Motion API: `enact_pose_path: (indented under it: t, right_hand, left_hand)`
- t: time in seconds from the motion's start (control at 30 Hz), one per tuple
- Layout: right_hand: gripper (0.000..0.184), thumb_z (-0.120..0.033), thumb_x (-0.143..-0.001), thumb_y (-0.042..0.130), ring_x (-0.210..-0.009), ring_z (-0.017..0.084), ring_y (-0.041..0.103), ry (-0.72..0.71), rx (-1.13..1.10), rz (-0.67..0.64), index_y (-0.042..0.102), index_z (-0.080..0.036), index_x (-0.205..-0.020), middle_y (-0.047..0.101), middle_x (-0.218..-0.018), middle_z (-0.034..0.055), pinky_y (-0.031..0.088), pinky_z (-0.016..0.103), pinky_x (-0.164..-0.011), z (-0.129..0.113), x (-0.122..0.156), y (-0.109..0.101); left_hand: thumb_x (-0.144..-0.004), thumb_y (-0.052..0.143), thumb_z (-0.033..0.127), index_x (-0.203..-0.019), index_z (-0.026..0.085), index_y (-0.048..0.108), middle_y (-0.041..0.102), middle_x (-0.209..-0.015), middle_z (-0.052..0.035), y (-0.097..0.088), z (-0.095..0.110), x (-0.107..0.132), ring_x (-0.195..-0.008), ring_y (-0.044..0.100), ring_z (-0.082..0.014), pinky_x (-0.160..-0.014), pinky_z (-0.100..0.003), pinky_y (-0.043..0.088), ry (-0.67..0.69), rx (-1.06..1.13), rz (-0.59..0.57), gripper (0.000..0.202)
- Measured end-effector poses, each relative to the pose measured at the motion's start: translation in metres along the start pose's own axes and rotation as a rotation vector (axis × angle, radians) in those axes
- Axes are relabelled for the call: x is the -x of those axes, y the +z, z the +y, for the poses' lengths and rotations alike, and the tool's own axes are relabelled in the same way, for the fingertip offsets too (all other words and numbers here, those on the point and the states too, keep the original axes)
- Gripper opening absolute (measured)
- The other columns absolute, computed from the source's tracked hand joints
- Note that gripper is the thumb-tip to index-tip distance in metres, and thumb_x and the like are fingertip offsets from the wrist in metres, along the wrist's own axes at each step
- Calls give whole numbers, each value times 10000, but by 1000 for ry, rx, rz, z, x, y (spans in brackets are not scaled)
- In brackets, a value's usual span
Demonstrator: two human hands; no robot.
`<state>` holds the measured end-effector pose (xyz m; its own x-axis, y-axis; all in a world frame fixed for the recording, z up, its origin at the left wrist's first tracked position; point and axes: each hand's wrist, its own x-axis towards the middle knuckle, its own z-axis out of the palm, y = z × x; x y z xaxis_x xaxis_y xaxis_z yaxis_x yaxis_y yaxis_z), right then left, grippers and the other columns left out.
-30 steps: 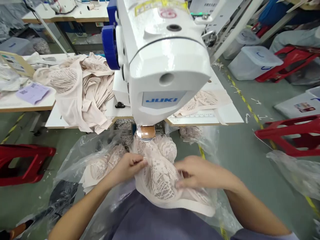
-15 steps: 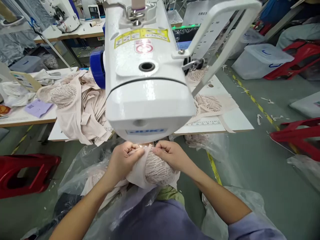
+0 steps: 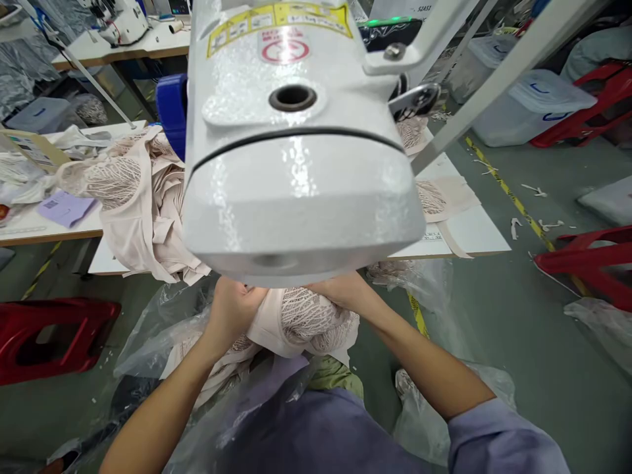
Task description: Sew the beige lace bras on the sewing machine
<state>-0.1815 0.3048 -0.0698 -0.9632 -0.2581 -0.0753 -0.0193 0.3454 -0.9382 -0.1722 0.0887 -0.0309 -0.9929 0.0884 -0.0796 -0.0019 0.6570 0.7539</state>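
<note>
A beige bra point(image 3: 316, 322) with lace-patterned cups hangs over my lap, its upper edge going out of sight under the white sewing machine head point(image 3: 301, 204). At its left side my left hand point(image 3: 234, 309) is closed on the fabric, thumb along the edge, with the fingertips partly covered. My right hand point(image 3: 340, 289) grips the bra's upper right edge, and the machine head hides most of its fingers. The needle area cannot be seen from here. More beige lace pieces point(image 3: 217, 382) lie on clear plastic to the left of my lap.
A pile of beige bra pieces point(image 3: 153, 204) overhangs the table's left edge, beside a purple paper point(image 3: 66, 207). Another lace piece point(image 3: 439, 201) lies on the right tabletop. Red stools point(image 3: 54, 339) stand at both sides, with clear lidded bins point(image 3: 533, 108) at back right.
My view has moved closer over the machine head, which now covers more of my fingers. Both hands have shifted slightly forward under it with the bra still held.
</note>
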Motion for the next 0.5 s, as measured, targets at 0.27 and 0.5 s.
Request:
enact_pose_path:
  t: [0.27, 0.5]
  right_hand:
    - [877, -817, -714, 653, -996, 289, 638, 30, -331, -223, 538, -175, -1300, 664, -1112, 129, 532, 399, -860, 63, 28, 26]
    - [449, -587, -733, 795, -699, 190, 648, 274, -565, -481, 695, -162, -842, 683, -749, 25, 551, 312, -706, 107, 64, 40]
  left_hand:
    - [-762, 544, 292, -603, 211, 156, 142, -551, 48, -9, -5, 0, -535, 147, -87, -507, -270, 125, 1, -53, -9, 427]
    - [-852, 571, 302, -589, 225, 252, 190, -447, 74, -16, -10, 2, -445, 159, -84, -455, -275, 114, 29, -28, -34, 421]
